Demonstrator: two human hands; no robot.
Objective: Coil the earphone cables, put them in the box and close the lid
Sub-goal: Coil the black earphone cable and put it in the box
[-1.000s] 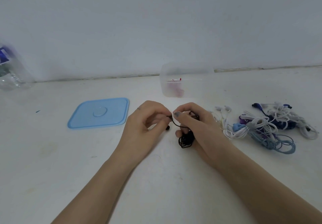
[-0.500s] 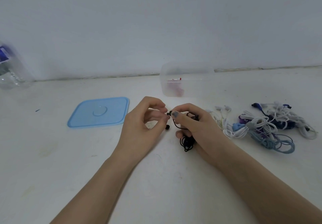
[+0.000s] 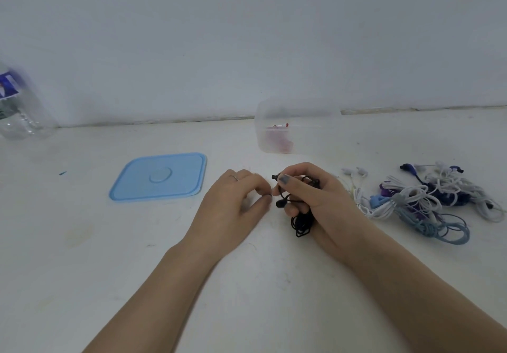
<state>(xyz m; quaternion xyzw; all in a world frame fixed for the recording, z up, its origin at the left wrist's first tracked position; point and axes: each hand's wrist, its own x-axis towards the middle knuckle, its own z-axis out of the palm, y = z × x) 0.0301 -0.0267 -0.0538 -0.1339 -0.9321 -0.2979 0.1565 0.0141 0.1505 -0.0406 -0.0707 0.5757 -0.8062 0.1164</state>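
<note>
— White wall, white worktop (image 3: 82, 284), that's the whole room from where I stand. Biggest thing on it is the clear plastic water bottle (image 3: 19, 105) away at nine o'clock, against the wall. Nothing to do with the job.

— And the box?

— Translucent, round-cornered plastic box (image 3: 299, 127) at twelve o'clock from the hands, open on top. Something small and pinkish-red lies low inside it; it could be a coiled set, but I can't tell through the cloudy wall. Its flat light-blue rectangular lid (image 3: 160, 177) lies on the worktop at ten o'clock, well apart from the box.

— So how far along?

— Early, I'd judge. A tangled heap of white, blue and purple earphone cables (image 3: 428, 201) waits at three o'clock, just beside the right wrist.

— What's in hand now?

— The black earphone cable (image 3: 301, 222). The right hand (image 3: 315, 196) is clenched round the bundle of loops, which hangs out below the fist, thumb clamped over the strand near an earbud. The left hand (image 3: 236, 204) pinches the loose end between thumb and forefinger, close against the right thumb.

— The last turn, then?

— Looks like it: winding or tucking the tail. Next calls for securing that end so the coil won't spring apart, then carrying it up to twelve o'clock and dropping it into the box. The lid comes last.
</note>
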